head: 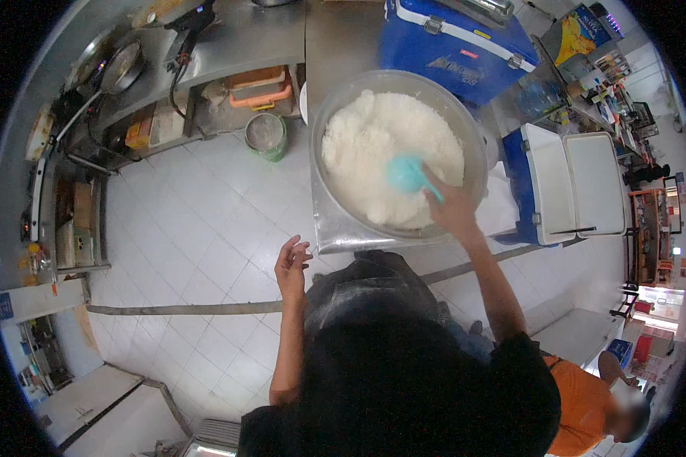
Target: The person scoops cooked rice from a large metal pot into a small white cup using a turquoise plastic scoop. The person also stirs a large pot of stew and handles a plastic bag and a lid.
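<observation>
A large round metal basin stands at the corner of a steel-topped table. White grainy food, which looks like cooked rice, fills much of it, heaped higher on the left. My right hand grips the handle of a turquoise scoop, whose blurred head is over the white grains. Whether the scoop is sunk into them I cannot tell. Away from the basin, my left hand hangs in the air left of the table corner, fingers loosely bent and apart, holding nothing.
Behind the basin sits a blue cooler box; another cooler stands open at the right. A green bucket is on the tiled floor to the left, near a steel counter. A person in orange is behind me at right.
</observation>
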A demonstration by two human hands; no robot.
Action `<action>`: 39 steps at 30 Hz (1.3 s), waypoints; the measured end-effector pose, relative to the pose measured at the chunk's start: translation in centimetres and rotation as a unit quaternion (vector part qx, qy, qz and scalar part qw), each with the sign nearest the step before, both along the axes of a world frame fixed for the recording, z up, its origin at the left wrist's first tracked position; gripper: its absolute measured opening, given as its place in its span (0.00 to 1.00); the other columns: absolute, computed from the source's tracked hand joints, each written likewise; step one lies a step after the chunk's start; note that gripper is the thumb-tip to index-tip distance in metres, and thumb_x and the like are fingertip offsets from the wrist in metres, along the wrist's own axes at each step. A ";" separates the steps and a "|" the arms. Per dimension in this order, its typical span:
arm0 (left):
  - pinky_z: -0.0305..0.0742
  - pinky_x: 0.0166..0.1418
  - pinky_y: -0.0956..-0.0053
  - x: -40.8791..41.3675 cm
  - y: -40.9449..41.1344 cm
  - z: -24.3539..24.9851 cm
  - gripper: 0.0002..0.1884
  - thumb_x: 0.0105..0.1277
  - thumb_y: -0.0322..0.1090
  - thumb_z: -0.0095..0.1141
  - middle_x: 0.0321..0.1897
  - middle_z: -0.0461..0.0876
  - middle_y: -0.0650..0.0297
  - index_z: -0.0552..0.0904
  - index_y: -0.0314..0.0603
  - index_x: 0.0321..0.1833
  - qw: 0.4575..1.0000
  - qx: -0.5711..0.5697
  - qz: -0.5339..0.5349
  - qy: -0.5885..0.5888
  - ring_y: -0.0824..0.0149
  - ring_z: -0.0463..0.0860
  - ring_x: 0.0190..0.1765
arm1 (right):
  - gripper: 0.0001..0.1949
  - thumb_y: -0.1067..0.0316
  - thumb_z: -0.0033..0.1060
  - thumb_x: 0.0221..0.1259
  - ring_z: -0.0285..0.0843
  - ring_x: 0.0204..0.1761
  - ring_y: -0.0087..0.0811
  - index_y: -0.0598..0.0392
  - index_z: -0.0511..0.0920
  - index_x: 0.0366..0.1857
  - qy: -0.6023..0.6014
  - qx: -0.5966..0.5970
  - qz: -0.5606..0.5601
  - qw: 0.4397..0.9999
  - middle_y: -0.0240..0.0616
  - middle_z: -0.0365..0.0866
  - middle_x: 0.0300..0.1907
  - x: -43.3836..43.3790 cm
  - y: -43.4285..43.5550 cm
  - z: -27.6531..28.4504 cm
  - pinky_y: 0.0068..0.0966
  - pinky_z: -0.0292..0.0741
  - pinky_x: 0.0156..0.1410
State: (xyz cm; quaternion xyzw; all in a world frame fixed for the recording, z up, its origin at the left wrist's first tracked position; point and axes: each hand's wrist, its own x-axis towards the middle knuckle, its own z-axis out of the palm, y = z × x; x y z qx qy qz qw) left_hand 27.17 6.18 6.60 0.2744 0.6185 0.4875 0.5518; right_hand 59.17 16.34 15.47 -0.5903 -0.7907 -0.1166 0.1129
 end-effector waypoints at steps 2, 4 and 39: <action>0.71 0.47 0.73 -0.5 -0.8 -0.3 0.19 0.68 0.40 0.52 0.45 0.82 0.62 0.76 0.42 0.59 1.000 -0.014 0.002 -0.013 0.70 0.79 0.42 | 0.26 0.65 0.55 0.63 0.72 0.61 0.50 0.40 0.68 0.67 0.136 -0.129 -0.048 0.981 0.52 0.74 0.59 -0.2 -0.4 -0.7 0.39 0.63 0.69; 0.70 0.45 0.75 -1.1 -1.5 0.2 0.17 0.67 0.34 0.53 0.42 0.83 0.63 0.77 0.42 0.58 0.999 -0.016 0.013 -0.028 0.71 0.80 0.40 | 0.26 0.65 0.55 0.63 0.71 0.62 0.52 0.40 0.67 0.67 0.260 -0.182 -0.064 0.946 0.52 0.74 0.58 -0.9 -1.2 0.8 0.40 0.64 0.68; 0.75 0.40 0.81 5.2 8.7 0.8 0.19 0.60 0.22 0.61 0.47 0.82 0.63 0.79 0.36 0.55 0.998 0.021 -0.026 0.050 0.73 0.82 0.41 | 0.24 0.58 0.58 0.65 0.50 0.13 0.15 0.34 0.69 0.66 0.446 -0.339 -0.132 0.818 0.26 0.66 0.18 4.9 24.8 -8.7 0.18 0.50 0.15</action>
